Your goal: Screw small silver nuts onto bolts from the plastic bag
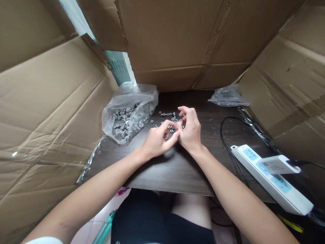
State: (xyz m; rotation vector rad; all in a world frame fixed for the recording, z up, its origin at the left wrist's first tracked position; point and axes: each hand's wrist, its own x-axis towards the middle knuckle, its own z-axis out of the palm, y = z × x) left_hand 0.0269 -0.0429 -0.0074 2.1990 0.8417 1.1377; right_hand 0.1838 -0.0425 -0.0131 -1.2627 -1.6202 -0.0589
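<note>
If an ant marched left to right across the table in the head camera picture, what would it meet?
Bag of metal bits, left hand, right hand, crumpled plastic bag, white power strip.

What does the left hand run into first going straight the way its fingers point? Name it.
The right hand, most likely: the left hand points across at it, and they look almost touching. Depth is unclear, so it might brush the small metal parts first.
</note>
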